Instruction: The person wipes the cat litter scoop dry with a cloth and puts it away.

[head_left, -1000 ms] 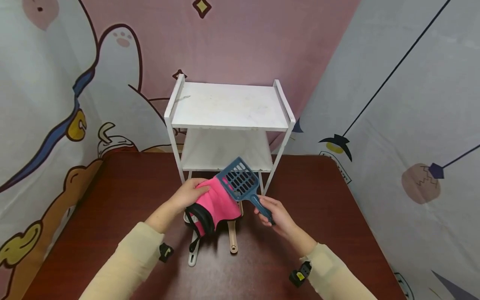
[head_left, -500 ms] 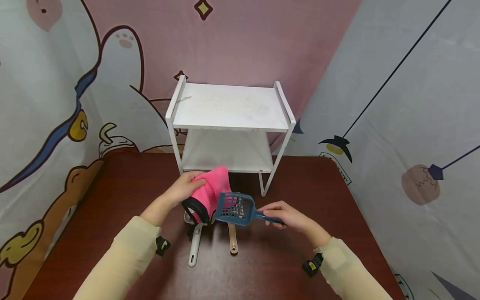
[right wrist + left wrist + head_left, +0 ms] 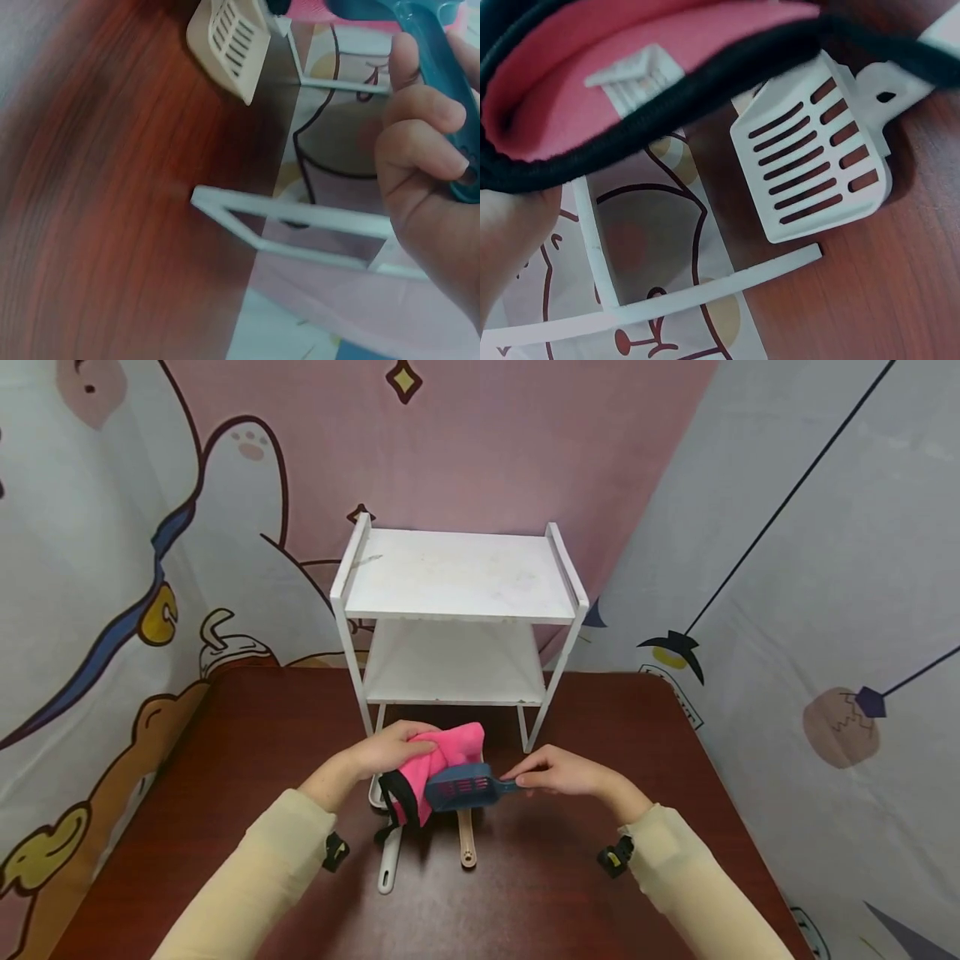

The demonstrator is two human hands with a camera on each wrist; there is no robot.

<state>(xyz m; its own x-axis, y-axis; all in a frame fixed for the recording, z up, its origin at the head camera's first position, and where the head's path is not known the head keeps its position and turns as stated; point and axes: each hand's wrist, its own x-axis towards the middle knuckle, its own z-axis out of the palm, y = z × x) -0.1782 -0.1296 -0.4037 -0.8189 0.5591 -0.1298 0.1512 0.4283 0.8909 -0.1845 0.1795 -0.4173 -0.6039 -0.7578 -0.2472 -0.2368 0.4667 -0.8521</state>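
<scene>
My left hand (image 3: 386,750) grips a pink fabric bag (image 3: 459,745) with black trim. In the left wrist view the bag's mouth gapes, a white slatted piece (image 3: 639,79) shows inside, and a black strap trails off. My right hand (image 3: 566,772) holds a blue slotted litter scoop (image 3: 461,783) by its handle, fingers curled round it. The scoop's head is tilted and overlaps the bag's front in the head view. Below the bag, a white litter scoop (image 3: 870,120) and a beige litter scoop (image 3: 206,41) lie on the table, handles toward me.
A white two-tier shelf (image 3: 461,572) stands behind the hands on the dark red-brown table (image 3: 600,718). Its thin front legs come down close by the bag. Printed cloth (image 3: 487,443) hangs behind and along the sides.
The blue scoop has swung down from pointing up to lying sideways, its head tipping edge-on at the bag. The bag dipped left, then shifted right and lower with my left hand.
</scene>
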